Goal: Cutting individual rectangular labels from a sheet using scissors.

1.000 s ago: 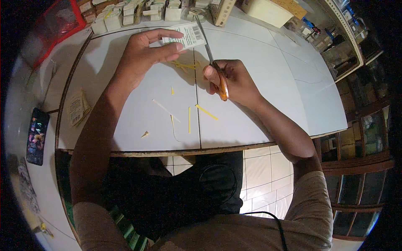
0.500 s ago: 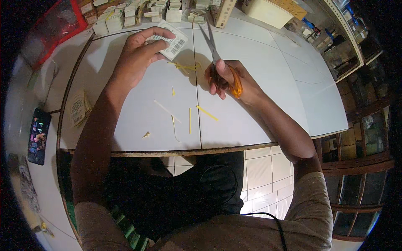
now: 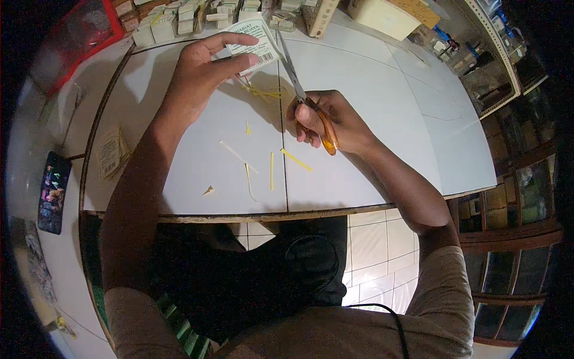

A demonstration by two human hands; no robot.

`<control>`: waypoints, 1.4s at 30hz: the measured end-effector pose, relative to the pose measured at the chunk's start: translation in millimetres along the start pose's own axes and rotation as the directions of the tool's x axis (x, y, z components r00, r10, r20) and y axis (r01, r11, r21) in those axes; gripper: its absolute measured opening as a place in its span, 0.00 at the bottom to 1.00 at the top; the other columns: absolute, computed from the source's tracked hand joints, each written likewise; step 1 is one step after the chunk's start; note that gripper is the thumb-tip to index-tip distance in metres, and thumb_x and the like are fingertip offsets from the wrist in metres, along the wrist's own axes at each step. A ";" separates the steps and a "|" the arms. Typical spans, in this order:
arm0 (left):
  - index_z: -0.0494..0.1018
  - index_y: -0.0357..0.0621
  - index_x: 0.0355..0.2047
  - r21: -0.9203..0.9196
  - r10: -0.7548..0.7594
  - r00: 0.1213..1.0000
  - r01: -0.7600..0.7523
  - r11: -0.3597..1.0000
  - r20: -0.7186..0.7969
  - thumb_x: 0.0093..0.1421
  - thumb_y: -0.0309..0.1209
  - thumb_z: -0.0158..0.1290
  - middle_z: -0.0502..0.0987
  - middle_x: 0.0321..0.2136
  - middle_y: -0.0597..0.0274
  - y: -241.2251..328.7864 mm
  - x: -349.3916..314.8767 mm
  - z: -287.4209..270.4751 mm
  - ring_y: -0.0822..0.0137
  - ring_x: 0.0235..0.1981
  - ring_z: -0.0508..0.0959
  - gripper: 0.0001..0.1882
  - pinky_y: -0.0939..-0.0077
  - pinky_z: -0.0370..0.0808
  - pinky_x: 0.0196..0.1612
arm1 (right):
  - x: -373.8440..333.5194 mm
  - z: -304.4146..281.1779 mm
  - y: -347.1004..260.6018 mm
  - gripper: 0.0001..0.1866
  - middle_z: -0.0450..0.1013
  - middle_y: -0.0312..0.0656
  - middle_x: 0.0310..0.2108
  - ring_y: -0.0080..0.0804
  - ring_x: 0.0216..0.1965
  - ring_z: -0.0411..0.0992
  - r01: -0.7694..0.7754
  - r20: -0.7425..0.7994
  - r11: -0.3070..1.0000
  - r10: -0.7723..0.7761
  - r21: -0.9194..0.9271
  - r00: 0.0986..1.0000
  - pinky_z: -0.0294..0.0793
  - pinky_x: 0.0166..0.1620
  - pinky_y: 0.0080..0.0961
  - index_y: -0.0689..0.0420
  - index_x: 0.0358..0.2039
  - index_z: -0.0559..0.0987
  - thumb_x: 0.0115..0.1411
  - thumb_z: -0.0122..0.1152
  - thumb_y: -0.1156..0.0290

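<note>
My left hand (image 3: 206, 72) pinches a white printed paper label (image 3: 252, 37) with green lettering and a barcode, held above the tabletop. In my right hand (image 3: 326, 119) are scissors (image 3: 291, 73) with orange handles, thumb and fingers in the loops. Their blades point away from me, almost closed, along the label's right edge; whether they touch the paper I cannot tell. Below the label lies a little heap of yellow paper strips (image 3: 263, 93). Nearer to me are loose trimmings, among them a yellow strip (image 3: 296, 160) and a thin white strip (image 3: 238, 157).
A small stack of labels (image 3: 111, 157) lies by my left forearm. Bundles of cards (image 3: 190, 18) line the table's far edge, beside a perforated metal post (image 3: 321, 19) and a white tub (image 3: 382, 21). At the far left are a red-framed bin (image 3: 89, 45) and a phone (image 3: 54, 192).
The label has turned its printed face more toward me and shifted slightly right. The scissors have moved a little left, up against the label's side, and their blades have come closer together.
</note>
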State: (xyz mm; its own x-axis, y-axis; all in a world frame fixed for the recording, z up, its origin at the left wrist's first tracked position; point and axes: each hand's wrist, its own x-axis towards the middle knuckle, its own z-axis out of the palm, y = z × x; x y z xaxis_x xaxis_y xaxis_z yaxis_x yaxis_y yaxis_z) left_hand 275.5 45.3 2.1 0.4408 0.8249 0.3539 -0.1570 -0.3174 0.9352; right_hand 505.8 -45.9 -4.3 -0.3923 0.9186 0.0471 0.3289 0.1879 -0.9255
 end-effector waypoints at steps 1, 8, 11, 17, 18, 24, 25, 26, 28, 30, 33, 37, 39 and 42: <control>0.73 0.37 0.46 0.000 -0.001 1.000 0.001 1.000 -0.002 0.56 0.26 0.59 0.75 0.43 0.60 -0.6 -0.4 -0.1 0.72 0.41 0.76 0.17 0.78 0.73 0.46 | 0.3 0.3 -0.2 0.37 0.71 0.37 0.17 0.19 0.16 0.68 -0.016 -0.002 1.000 0.016 -0.001 1.000 0.68 0.20 0.16 0.62 0.29 0.75 0.54 0.54 0.33; 0.74 0.39 0.46 0.125 0.028 1.000 -0.027 0.992 0.000 0.55 0.27 0.60 0.76 0.38 0.64 4.4 -2.9 5.8 0.76 0.39 0.74 0.17 0.81 0.70 0.42 | 0.1 0.7 1.6 0.32 0.70 0.36 0.14 0.21 0.17 0.70 -0.041 -0.044 0.999 0.040 -0.020 0.998 0.69 0.21 0.20 0.60 0.22 0.76 0.57 0.57 0.38; 0.74 0.39 0.46 0.142 0.040 0.999 -0.040 0.989 0.005 0.55 0.28 0.60 0.77 0.36 0.64 5.6 -4.4 6.1 0.77 0.37 0.74 0.17 0.82 0.70 0.41 | 0.3 1.6 -2.9 0.32 0.69 0.36 0.14 0.21 0.17 0.70 -0.029 -0.038 0.999 0.028 -0.015 0.999 0.69 0.22 0.20 0.60 0.22 0.76 0.57 0.56 0.38; 0.74 0.39 0.46 0.126 0.047 0.999 -0.049 0.991 0.024 0.55 0.28 0.60 0.77 0.35 0.63 -0.7 -2.4 3.6 0.76 0.36 0.75 0.17 0.82 0.71 0.41 | 0.0 2.1 -6.4 0.32 0.70 0.36 0.14 0.21 0.18 0.70 -0.026 -0.027 1.000 0.026 -0.001 0.999 0.69 0.22 0.20 0.60 0.22 0.76 0.57 0.57 0.38; 0.74 0.39 0.46 0.134 0.044 0.999 -0.047 0.990 0.028 0.55 0.28 0.61 0.78 0.36 0.62 -2.2 -1.6 3.1 0.76 0.37 0.75 0.18 0.81 0.71 0.41 | 0.2 1.7 -6.7 0.31 0.70 0.36 0.14 0.21 0.18 0.70 -0.061 -0.033 0.998 0.061 -0.012 0.998 0.68 0.22 0.19 0.60 0.22 0.76 0.57 0.57 0.39; 0.74 0.39 0.46 0.111 0.018 0.999 -0.022 0.994 0.034 0.55 0.27 0.60 0.78 0.36 0.61 -1.6 -1.6 2.3 0.75 0.36 0.76 0.18 0.80 0.72 0.42 | 1.1 1.5 -3.7 0.30 0.70 0.35 0.14 0.20 0.18 0.71 -0.101 -0.040 0.995 0.101 0.004 0.994 0.69 0.22 0.19 0.60 0.21 0.75 0.57 0.59 0.41; 0.74 0.39 0.46 0.110 0.017 0.999 -0.021 0.994 0.034 0.55 0.27 0.60 0.78 0.36 0.61 -2.1 -1.8 3.1 0.75 0.36 0.76 0.18 0.80 0.72 0.42 | 1.1 1.4 -3.2 0.30 0.70 0.35 0.14 0.20 0.18 0.71 -0.108 -0.038 0.994 0.108 0.008 0.993 0.69 0.22 0.19 0.60 0.21 0.75 0.57 0.59 0.42; 0.76 0.41 0.44 0.097 0.031 0.999 -0.033 0.995 0.022 0.55 0.28 0.61 0.78 0.35 0.64 -2.6 -1.9 4.4 0.77 0.34 0.75 0.16 0.82 0.72 0.40 | 0.9 2.2 -4.2 0.30 0.70 0.35 0.14 0.20 0.18 0.71 -0.108 -0.036 0.994 0.108 0.008 0.993 0.69 0.22 0.19 0.60 0.21 0.75 0.57 0.59 0.42; 0.77 0.42 0.42 0.083 0.046 0.999 -0.046 0.995 0.009 0.55 0.28 0.61 0.78 0.34 0.67 -3.4 -2.1 5.0 0.79 0.32 0.74 0.14 0.84 0.71 0.39 | 0.1 4.4 -7.5 0.29 0.70 0.35 0.15 0.21 0.18 0.71 -0.090 -0.063 0.996 0.090 0.004 0.994 0.70 0.22 0.20 0.60 0.20 0.74 0.58 0.58 0.43; 0.77 0.42 0.43 0.079 0.064 0.998 -0.065 0.995 0.010 0.55 0.28 0.61 0.78 0.34 0.67 -4.1 -1.7 5.1 0.79 0.32 0.74 0.14 0.85 0.71 0.38 | -0.1 4.3 -7.4 0.29 0.70 0.35 0.15 0.21 0.18 0.71 -0.097 -0.067 0.995 0.096 -0.008 0.993 0.70 0.23 0.20 0.60 0.20 0.74 0.58 0.59 0.43; 0.77 0.42 0.43 0.049 0.051 0.998 -0.052 0.997 0.031 0.55 0.29 0.61 0.78 0.34 0.66 -5.9 -0.1 4.0 0.79 0.33 0.74 0.15 0.84 0.70 0.39 | -0.9 4.0 -6.8 0.28 0.70 0.36 0.15 0.21 0.18 0.71 -0.090 -0.075 0.996 0.088 -0.014 0.993 0.71 0.23 0.20 0.60 0.20 0.74 0.58 0.59 0.44; 0.74 0.39 0.47 0.094 0.051 0.998 -0.054 0.994 0.031 0.56 0.27 0.60 0.79 0.33 0.63 -5.9 -0.1 0.2 0.76 0.35 0.77 0.18 0.81 0.72 0.41 | -1.0 5.4 -12.8 0.28 0.69 0.36 0.15 0.22 0.18 0.71 -0.091 -0.071 0.996 0.089 -0.021 0.993 0.71 0.23 0.20 0.60 0.19 0.74 0.58 0.60 0.44; 0.74 0.40 0.47 0.094 0.038 0.998 -0.042 0.995 0.040 0.56 0.27 0.60 0.79 0.31 0.65 -6.1 -0.2 -1.0 0.77 0.34 0.77 0.18 0.82 0.72 0.39 | -0.7 4.9 -9.8 0.28 0.69 0.36 0.15 0.21 0.18 0.71 -0.088 -0.071 0.996 0.086 -0.024 0.994 0.71 0.23 0.20 0.60 0.19 0.75 0.57 0.61 0.44; 0.74 0.40 0.47 0.079 0.041 0.998 -0.044 0.996 0.041 0.56 0.27 0.60 0.79 0.31 0.66 -6.5 0.5 1.3 0.78 0.34 0.76 0.17 0.83 0.72 0.38 | -2.0 4.1 -9.6 0.28 0.69 0.35 0.14 0.21 0.18 0.71 -0.086 -0.079 0.996 0.083 -0.031 0.993 0.70 0.23 0.20 0.60 0.19 0.75 0.57 0.61 0.45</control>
State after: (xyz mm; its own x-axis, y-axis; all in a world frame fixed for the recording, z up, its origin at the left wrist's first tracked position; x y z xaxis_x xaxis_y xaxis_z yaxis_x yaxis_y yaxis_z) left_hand 277.9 47.1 -3.7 0.4697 0.7915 0.3911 -0.1059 -0.3892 0.9150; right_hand 499.9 -51.0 3.0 -0.2946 0.9556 -0.0004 0.3874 0.1191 -0.9142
